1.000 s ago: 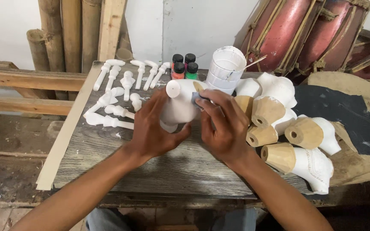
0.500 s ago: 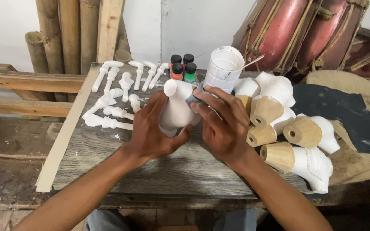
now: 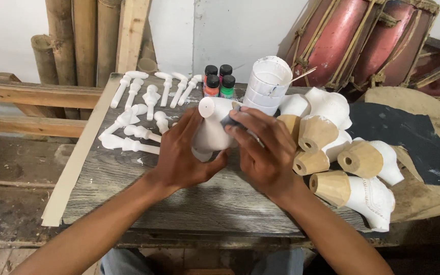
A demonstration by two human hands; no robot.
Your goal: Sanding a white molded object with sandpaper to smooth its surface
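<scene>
Soft even daylight, sharp, no glare

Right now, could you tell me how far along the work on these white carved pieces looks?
Done, it seems: white pegs lie coated in rows, and several heads on the right are white with bare wood ends. In hand: the left hand holds a white piece while the right hand presses a small grey pad to it. Left: the paint bottles stand capped.

Craft workshop, worn wooden bench (image 3: pixel 189 203), paint bottles (image 3: pixel 219 81), bamboo poles (image 3: pixel 77 40)

small paint bottles (image 3: pixel 219 81), white pegs (image 3: pixel 143 109), red drums (image 3: pixel 362 40), perhaps bamboo poles (image 3: pixel 77 40)
</scene>
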